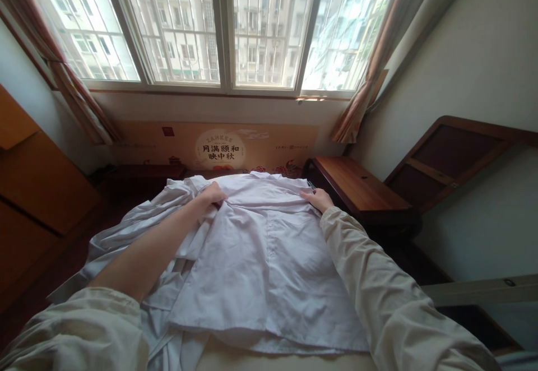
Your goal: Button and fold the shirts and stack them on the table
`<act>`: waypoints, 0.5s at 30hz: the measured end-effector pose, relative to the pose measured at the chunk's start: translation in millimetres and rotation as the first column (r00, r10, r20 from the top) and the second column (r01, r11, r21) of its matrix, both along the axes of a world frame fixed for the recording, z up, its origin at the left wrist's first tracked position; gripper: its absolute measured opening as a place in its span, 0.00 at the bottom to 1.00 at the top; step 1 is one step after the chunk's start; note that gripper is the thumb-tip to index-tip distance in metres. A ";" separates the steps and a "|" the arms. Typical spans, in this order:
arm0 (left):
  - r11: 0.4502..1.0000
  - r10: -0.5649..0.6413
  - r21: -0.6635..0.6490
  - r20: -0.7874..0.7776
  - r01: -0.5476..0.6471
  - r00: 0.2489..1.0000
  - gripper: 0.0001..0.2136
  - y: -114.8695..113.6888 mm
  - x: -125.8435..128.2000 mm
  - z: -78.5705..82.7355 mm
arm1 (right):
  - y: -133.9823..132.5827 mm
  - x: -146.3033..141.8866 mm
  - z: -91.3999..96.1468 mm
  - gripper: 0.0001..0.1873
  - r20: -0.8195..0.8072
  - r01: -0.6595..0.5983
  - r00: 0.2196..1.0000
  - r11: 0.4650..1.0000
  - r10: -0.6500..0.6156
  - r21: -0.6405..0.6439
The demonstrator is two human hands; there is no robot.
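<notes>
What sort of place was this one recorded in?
Probably a room in a home, perhaps a bedroom: a gathered curtain hangs at the side of a wide barred window, a low wooden table stands near the wall, and a white garment lies spread out in front.

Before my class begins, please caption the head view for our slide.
Left hand and right hand grip the far part of a white garment spread out before a barred window.

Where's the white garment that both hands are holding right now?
In the head view, the garment lies spread at lower centre, right of bunched white cloth, with the left hand and right hand holding its far end.
</notes>
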State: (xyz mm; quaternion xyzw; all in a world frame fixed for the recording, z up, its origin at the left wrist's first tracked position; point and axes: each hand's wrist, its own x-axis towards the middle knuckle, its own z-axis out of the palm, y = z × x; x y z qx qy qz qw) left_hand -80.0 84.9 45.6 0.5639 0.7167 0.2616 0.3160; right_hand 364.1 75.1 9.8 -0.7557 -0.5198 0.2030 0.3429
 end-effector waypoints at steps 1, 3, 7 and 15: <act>1.000 0.009 -0.002 0.018 -0.009 1.000 0.21 1.4 -1.7 -0.2 | 1.1 1.2 -0.3 0.17 -0.047 -0.030 0.998 0.999 0.029 -0.016; 0.999 0.024 0.029 0.079 -0.026 0.997 0.21 3.0 -4.1 -1.1 | 3.4 3.1 -0.9 0.13 -0.120 -0.083 0.990 0.996 0.080 -0.021; 0.997 0.016 0.073 0.125 -0.025 0.992 0.22 -1.3 -4.6 -3.3 | 4.7 1.5 0.8 0.09 -0.116 -0.085 0.989 0.996 0.089 0.039; 1.000 0.029 -0.005 0.131 -0.028 0.991 0.14 -20.8 -1.1 1.1 | 0.1 -17.1 3.2 0.11 -0.037 -0.005 0.999 0.971 0.014 0.240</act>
